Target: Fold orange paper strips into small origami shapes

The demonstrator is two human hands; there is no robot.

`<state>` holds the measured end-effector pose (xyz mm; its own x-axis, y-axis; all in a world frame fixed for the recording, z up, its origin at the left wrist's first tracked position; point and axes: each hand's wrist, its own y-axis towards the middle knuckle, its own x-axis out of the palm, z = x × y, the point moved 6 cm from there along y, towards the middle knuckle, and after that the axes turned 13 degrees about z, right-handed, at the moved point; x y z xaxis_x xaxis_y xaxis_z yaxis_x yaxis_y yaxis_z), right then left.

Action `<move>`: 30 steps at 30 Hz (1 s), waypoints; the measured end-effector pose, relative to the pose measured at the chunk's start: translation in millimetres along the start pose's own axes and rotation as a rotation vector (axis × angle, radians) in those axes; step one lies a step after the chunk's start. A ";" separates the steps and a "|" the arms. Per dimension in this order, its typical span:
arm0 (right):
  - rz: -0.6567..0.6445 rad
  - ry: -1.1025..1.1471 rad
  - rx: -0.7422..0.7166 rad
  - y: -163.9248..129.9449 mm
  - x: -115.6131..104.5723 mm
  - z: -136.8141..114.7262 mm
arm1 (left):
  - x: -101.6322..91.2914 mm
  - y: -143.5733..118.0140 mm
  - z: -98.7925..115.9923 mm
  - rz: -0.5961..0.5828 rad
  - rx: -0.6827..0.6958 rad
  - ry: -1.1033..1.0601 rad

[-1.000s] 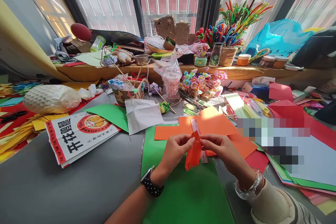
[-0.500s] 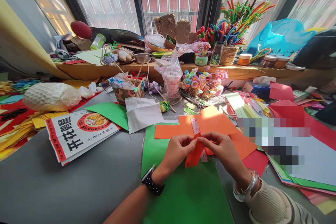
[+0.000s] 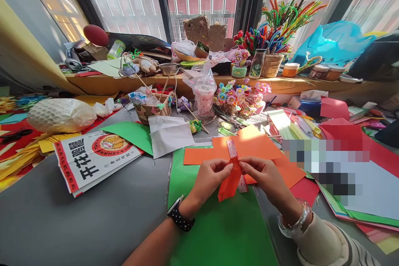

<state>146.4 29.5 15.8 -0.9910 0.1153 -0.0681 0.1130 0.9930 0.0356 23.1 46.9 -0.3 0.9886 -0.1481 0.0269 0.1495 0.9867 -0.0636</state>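
Low centre of frame, left hand (image 3: 208, 178) and right hand (image 3: 264, 176) both pinch the top of a folded orange paper piece (image 3: 230, 183) over the green sheet (image 3: 218, 224), light, creasable, probably best gripped along its folded edges.

The desk's (image 3: 77, 220) near left corner was bare; baskets (image 3: 152, 110), flowers (image 3: 238, 97) and papers (image 3: 339, 141) crowded its far and right edges.
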 end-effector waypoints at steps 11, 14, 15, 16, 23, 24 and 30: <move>0.017 0.034 0.069 -0.4 0.8 5.1 | 0.9 -0.3 0.9 0.003 0.023 0.025; 0.020 0.032 0.075 0.2 0.2 6.6 | 0.8 -0.4 1.1 0.005 0.032 0.042; 0.028 0.031 0.074 0.3 -0.1 6.7 | 0.6 -0.5 1.4 0.008 0.035 0.041; 0.034 0.033 0.075 0.4 -0.2 6.6 | 0.6 -0.7 1.7 0.010 0.036 0.036; 0.040 0.014 0.098 -0.3 0.2 8.3 | 1.1 -1.2 2.6 0.007 0.022 0.016; 0.047 0.004 0.094 0.0 -0.3 8.4 | 0.7 -0.9 2.3 0.012 0.020 0.019; 0.018 0.009 0.087 0.7 1.3 8.0 | -0.5 0.5 1.7 0.016 0.027 -0.004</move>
<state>145.8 30.5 7.8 -0.9893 0.1334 -0.0595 0.1364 0.9894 -0.0500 22.6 47.5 1.3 0.9908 -0.1320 0.0297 0.1330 0.9904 -0.0367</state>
